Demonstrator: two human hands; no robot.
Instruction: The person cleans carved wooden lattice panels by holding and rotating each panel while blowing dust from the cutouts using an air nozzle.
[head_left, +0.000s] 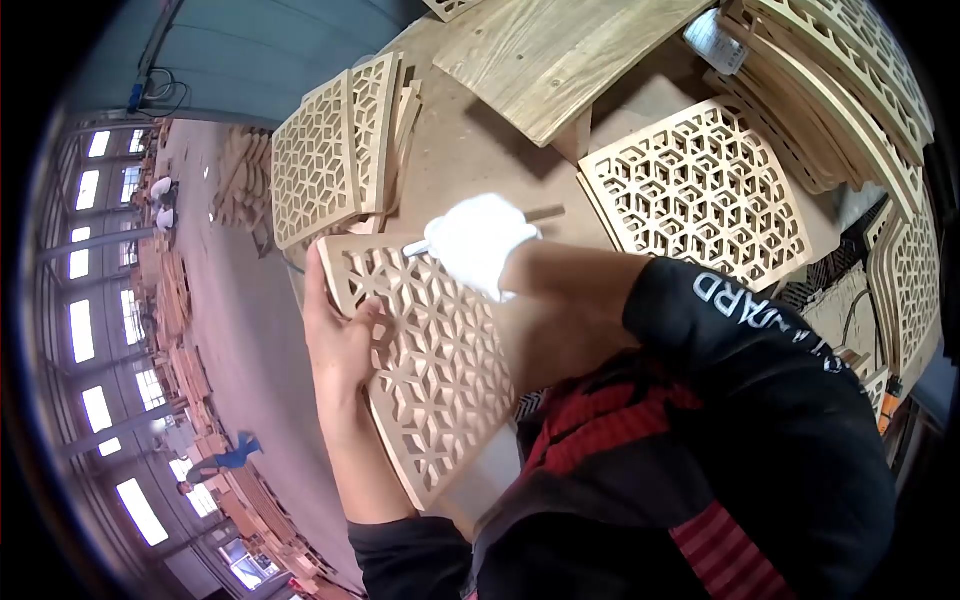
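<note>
My bare left hand (340, 340) grips the left edge of a wooden lattice panel (440, 370), its thumb over the face and the fingers along the edge. The panel is cut with a pattern of angular openings and stands tilted in front of my body. My right hand (483, 240), in a white glove, is closed around a thin stick-like tool (546, 212) above the panel's upper part. One light end of the tool points toward the panel's top corner, and its darker end sticks out to the right. The glove hides the tool's middle.
More lattice panels (700, 190) lie stacked at the right, and others (330, 150) lean at the upper left. A low wooden stand (560, 60) sits at the back of the workbench (440, 130). Curved panels (850, 90) pile up at the far right. Another person (225, 458) is far off.
</note>
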